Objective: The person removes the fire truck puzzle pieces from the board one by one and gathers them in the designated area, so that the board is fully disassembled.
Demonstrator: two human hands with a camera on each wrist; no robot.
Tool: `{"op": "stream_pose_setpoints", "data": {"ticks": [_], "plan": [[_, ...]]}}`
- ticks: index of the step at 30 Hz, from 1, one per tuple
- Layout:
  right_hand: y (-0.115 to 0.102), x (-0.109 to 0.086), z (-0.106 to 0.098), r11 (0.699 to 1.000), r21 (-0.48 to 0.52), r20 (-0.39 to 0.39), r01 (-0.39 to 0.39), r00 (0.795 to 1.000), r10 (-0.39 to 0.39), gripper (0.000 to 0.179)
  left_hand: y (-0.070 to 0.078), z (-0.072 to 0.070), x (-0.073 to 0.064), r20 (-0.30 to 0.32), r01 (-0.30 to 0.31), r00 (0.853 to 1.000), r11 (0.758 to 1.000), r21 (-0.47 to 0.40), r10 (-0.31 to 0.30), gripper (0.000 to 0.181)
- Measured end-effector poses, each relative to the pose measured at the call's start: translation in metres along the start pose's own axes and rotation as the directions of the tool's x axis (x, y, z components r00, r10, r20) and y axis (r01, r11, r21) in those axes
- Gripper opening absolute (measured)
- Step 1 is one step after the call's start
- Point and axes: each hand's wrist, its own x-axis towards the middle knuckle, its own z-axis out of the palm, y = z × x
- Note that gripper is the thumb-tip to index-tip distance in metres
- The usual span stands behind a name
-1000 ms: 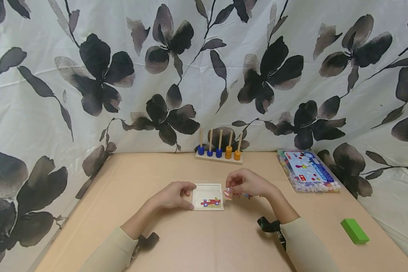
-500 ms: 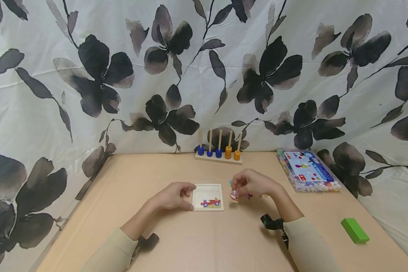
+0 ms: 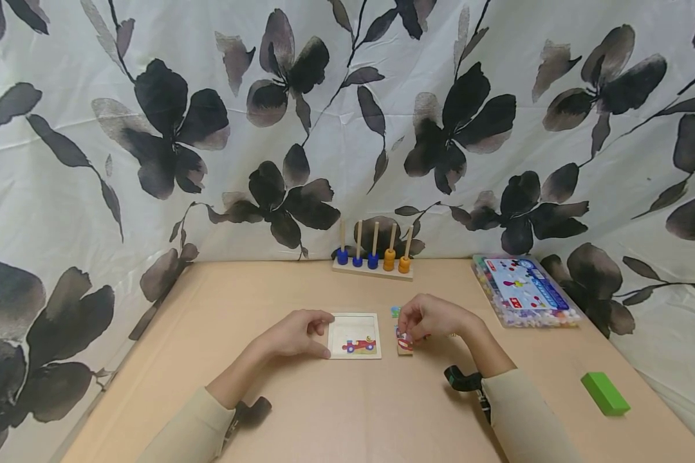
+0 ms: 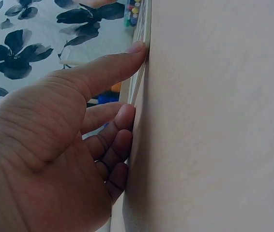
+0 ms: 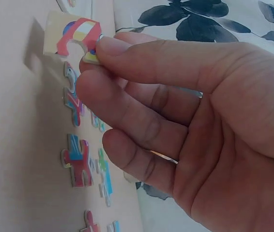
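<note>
A shallow wooden puzzle tray [image 3: 350,325] lies flat on the table, with joined pieces showing a red vehicle [image 3: 359,346] along its near side. My left hand [image 3: 294,332] holds the tray's left edge, index finger at the far corner and thumb at the near one. In the left wrist view the thumb and curled fingers meet the thin tray edge [image 4: 139,77]. To the right of the tray, my right hand [image 3: 437,318] pinches a red, white and yellow puzzle piece [image 5: 81,36] between thumb and fingertips, close over the table.
Several loose puzzle pieces [image 5: 79,159] lie under and beside my right hand, partly hidden in the head view. A peg stand [image 3: 373,267] with blue and orange beads is at the back. A box of beads [image 3: 524,292] and a green block [image 3: 605,393] are on the right.
My right hand has moved right, away from the tray, with the puzzle piece, then slightly lower. A blue-green loose piece behind it has come into view. My left hand stays put.
</note>
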Motion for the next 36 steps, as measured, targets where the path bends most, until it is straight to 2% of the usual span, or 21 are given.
{"op": "stream_pose_setpoints", "data": {"ticks": [12, 24, 36], "plan": [[0.0035, 0.0035, 0.0029, 0.999, -0.008, 0.018, -0.045, 0.999, 0.045, 0.009, 0.0029, -0.0008, -0.0002, 0.002, 0.001, 1.000, 1.000, -0.003, -0.001, 0.069], [0.0010, 0.0044, 0.0052, 0.997, -0.063, 0.024, -0.043, 0.999, 0.045, 0.010, 0.0051, -0.0014, -0.0018, 0.004, 0.006, 1.000, 1.000, 0.004, -0.006, 0.069], [0.0034, 0.0056, 0.0073, 0.997, -0.072, 0.047, -0.025, 0.998, 0.028, 0.009, 0.0034, -0.0009, -0.0017, 0.004, 0.002, 1.000, 1.000, -0.007, -0.002, 0.069]]}}
